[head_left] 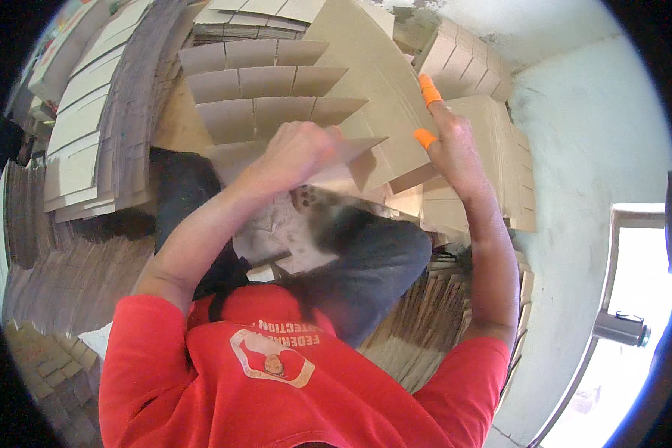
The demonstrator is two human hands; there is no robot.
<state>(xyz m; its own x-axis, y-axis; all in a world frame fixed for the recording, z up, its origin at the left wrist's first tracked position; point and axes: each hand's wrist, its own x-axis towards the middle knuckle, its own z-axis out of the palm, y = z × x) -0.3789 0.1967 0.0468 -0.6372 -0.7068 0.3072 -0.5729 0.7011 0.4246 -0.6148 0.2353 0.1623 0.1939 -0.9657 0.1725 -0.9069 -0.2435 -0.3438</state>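
My left hand [300, 155] is closed at the nearest of several slotted cardboard strips [362, 149], its fingertips smeared by motion. Farther off, more slotted strips [276, 112] stand on edge in parallel rows. Right of them a long tan cardboard panel [373, 82] rises toward the back. Beside that panel's right edge is my right hand [453, 145], with orange covers on index finger and thumb. Those two fingers are stretched apart, and the other fingers are partly hidden. Whether the right hand touches the panel is hard to tell.
Tall stacks of slotted cardboard [89, 127] stand at left, with more bundles [45, 284] below. Another stack [493, 157] leans by the pale wall [582, 119] at right. My bent leg [373, 254] lies beneath the work. A bright doorway [612, 336] is at far right.
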